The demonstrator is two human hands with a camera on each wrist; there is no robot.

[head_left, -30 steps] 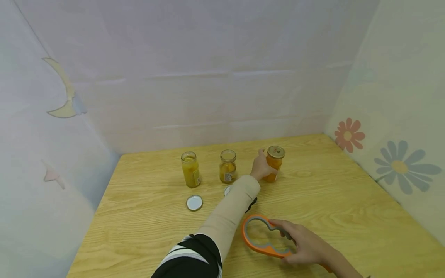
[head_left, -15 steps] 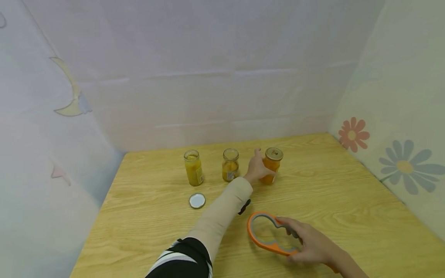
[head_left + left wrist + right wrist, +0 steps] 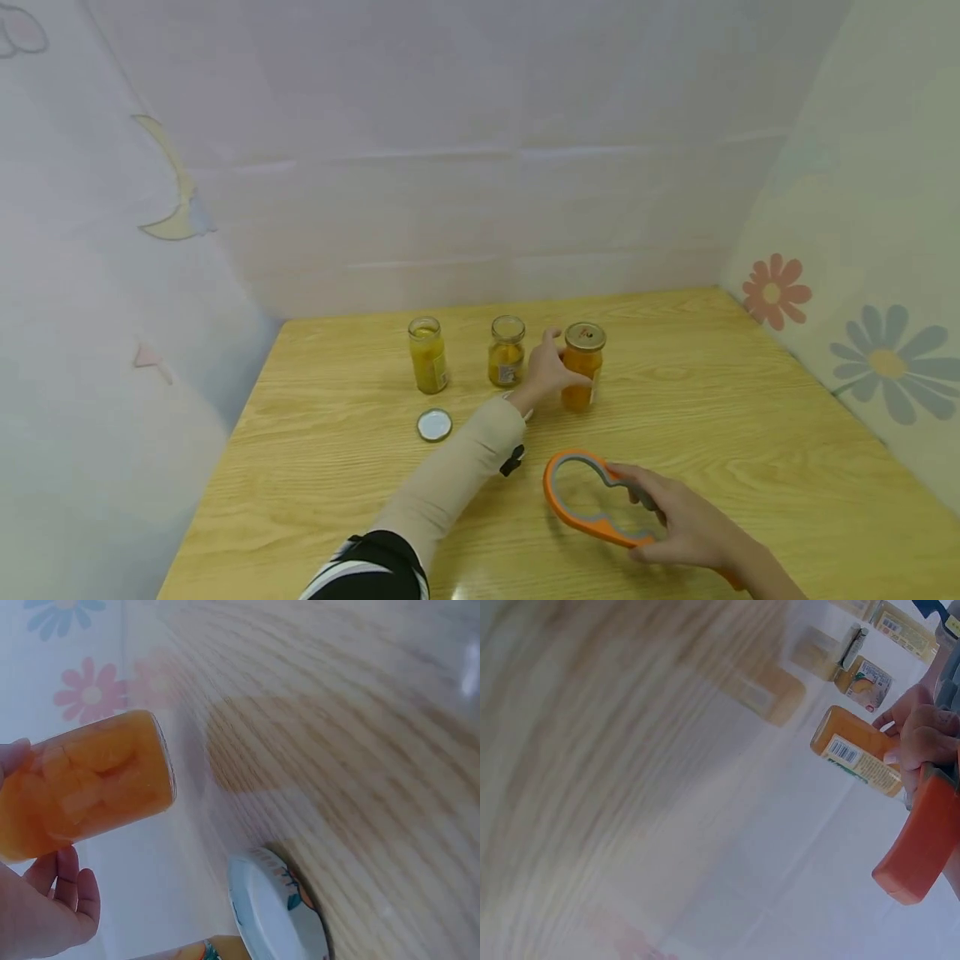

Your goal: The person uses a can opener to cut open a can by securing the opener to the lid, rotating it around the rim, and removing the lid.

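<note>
My left hand (image 3: 549,368) grips a glass jar of orange fruit pieces (image 3: 579,379) with a gold lid, thumb on the near side and fingers behind. In the left wrist view, a gap shows between the jar's base (image 3: 161,761) and the table, so it seems slightly lifted. At the front right, my right hand (image 3: 686,521) holds an orange and grey jar opener (image 3: 558,492), its looped end pointing left. The right wrist view shows the opener's orange handle end (image 3: 922,840) and, beyond, the held jar's label (image 3: 862,761).
Two lidless jars stand at the back: a taller yellow one (image 3: 429,362) and a shorter one (image 3: 506,354). A lid (image 3: 435,425) lies white side up before them. Another lid (image 3: 277,907) is mostly hidden by my left forearm in the head view. Walls border the wooden table (image 3: 322,467).
My left hand has brought the lidded jar a little nearer and leftward, toward the shorter jar. The right hand keeps its hold on the jar opener. The head view has swung slightly left.
</note>
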